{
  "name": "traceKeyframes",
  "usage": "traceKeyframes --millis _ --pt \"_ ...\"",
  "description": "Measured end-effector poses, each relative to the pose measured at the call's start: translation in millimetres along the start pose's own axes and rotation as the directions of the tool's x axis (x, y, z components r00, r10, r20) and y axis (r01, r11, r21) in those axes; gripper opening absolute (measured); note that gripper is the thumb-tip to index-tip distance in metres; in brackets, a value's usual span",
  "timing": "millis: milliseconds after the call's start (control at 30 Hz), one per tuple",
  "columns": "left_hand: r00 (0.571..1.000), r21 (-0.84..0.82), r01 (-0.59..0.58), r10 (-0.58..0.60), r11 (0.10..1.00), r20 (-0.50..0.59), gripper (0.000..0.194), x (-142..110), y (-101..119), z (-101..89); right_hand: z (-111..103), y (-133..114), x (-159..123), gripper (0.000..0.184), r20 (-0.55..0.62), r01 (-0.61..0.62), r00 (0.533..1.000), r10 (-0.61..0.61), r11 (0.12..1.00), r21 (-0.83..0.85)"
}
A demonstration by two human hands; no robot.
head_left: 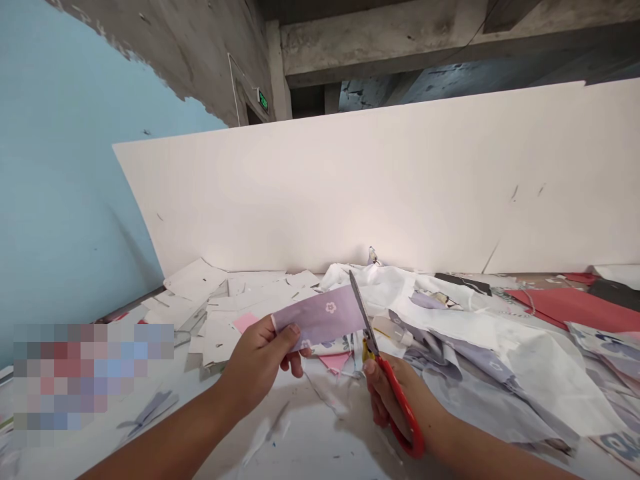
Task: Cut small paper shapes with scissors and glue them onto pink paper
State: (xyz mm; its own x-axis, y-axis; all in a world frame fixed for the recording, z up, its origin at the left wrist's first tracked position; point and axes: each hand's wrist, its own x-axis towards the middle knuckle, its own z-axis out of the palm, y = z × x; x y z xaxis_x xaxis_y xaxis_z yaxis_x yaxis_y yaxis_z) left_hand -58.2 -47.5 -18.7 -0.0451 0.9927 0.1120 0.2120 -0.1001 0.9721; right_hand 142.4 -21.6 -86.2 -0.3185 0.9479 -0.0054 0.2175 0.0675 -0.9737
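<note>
My left hand (260, 360) pinches the left end of a lilac paper strip (325, 317) printed with small white flowers, holding it level above the table. My right hand (395, 397) grips red-handled scissors (385, 373) with its fingers through the loops. The steel blades point up and away, and they meet the strip's right end. Both hands hover just over the table's littered white surface.
White paper scraps (220, 303) pile up at the left. Crumpled white and lilac flowered sheets (480, 340) spread to the right, with red paper (580, 307) behind them. A tall white board (380, 187) stands along the table's far edge. A blue wall rises at left.
</note>
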Motion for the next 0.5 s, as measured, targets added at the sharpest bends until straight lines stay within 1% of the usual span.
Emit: traceKeyframes --millis 133,233,333,500 --pt "1.000 -0.038 0.000 0.000 0.999 0.002 0.021 2.4 -4.9 -0.3 -1.5 0.7 -0.2 0.048 -0.007 0.024 1.000 -0.024 1.000 0.002" --pt "1.000 -0.072 0.004 -0.003 0.997 0.018 0.022 3.8 -9.2 -0.2 -2.8 2.1 -0.3 0.051 -0.006 0.063 0.998 -0.063 0.997 0.043" --pt "0.998 -0.096 0.016 -0.010 0.995 0.054 0.022 5.1 -14.5 0.9 -4.1 5.0 0.0 0.051 -0.008 0.065 0.998 -0.065 0.989 0.136" --pt "0.989 -0.101 0.063 -0.049 0.993 0.142 0.027 5.6 -26.8 5.6 -4.3 8.0 2.0 0.048 -0.019 0.021 1.000 -0.015 0.945 0.326"
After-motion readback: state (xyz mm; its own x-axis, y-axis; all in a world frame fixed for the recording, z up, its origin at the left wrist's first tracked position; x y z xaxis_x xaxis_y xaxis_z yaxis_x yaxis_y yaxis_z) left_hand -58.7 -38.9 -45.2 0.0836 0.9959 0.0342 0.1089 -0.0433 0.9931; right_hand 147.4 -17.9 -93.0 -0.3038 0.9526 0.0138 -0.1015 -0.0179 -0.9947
